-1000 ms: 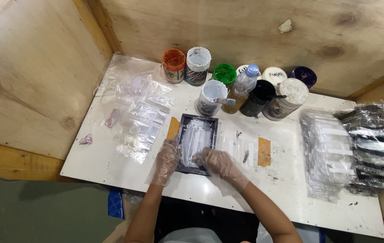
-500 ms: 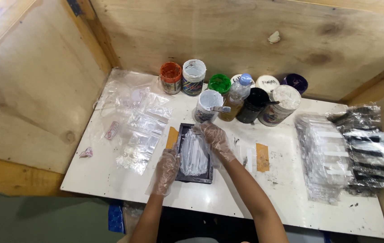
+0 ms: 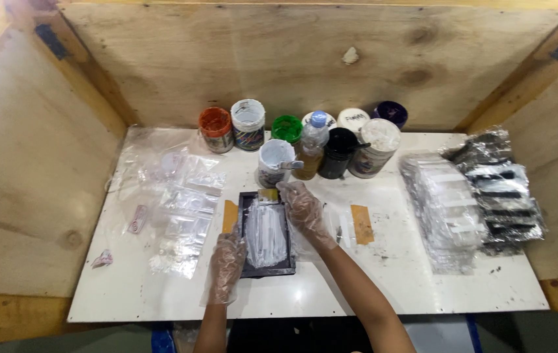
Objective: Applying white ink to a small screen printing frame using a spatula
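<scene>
while my gloved left hand (image 3: 226, 265) lies flat and loose against the left edge of the dark tray (image 3: 264, 234) near the front edge of the bench (image 3: 390, 287), my right hand (image 3: 304, 208) rests open-fingered on its far right corner, grasping nothing. i judge i'm steadying it; next needs a firm grip. since a second ago my right hand moved from the near edge toward the white pot (image 3: 275, 162).

Paint jars (image 3: 305, 140) crowding counter (image 3: 397, 287) back edge; plastic bags (image 3: 181, 202) blocking left, packet stacks (image 3: 472, 196) right. Open room along front edge, toward the right corner.
</scene>
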